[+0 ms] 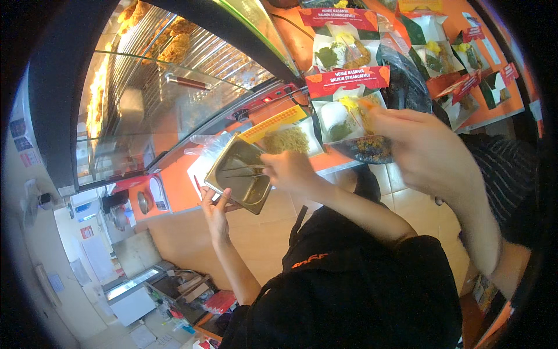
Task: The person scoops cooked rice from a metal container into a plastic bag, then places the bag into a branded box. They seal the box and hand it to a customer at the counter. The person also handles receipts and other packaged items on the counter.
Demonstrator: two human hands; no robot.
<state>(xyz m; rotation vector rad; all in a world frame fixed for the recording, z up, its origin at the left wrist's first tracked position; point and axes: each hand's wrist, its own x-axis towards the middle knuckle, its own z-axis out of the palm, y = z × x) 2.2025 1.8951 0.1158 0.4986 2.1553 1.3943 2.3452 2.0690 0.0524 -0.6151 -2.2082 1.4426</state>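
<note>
My left hand grips the rim of a rectangular metal food pan, which is tilted over the counter. A pair of thin metal tongs is in my right hand, its tips inside the pan. The hand is slightly blurred, and little food can be made out in the pan. Just beyond the pan stands an open takeaway box with a yellow checkered flap, holding noodles. Next to it is an open rice box with a red printed flap, containing rice, a green topping and yellow shreds.
A co-worker's blurred hand reaches over the rice box from the right. Several more filled boxes stand on the orange counter beside a black tray. A glass warming cabinet with fried chicken borders the counter.
</note>
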